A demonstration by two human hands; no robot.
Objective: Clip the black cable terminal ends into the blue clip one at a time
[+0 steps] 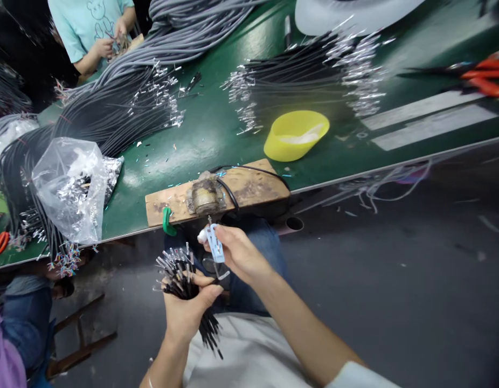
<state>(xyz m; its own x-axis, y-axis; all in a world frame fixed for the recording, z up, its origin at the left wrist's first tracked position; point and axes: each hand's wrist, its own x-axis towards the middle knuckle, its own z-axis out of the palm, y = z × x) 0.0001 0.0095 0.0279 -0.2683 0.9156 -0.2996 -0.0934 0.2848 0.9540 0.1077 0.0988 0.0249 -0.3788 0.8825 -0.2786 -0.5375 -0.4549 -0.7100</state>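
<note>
Left hand fisted tight around a cable bundle. Right hand pinching a small white tool, just below the wooden block.

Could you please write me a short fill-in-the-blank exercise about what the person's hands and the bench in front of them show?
1. The left hand grips a bundle of thin black ____ with bare metal tips.
2. The right hand holds a small white tool just below the ____ board at the table edge.
3. The bowl on the green table is ____ in colour.
4. The clear plastic bag lies to the ____ of the board.

Missing words: wires; wooden; yellow; left
</note>
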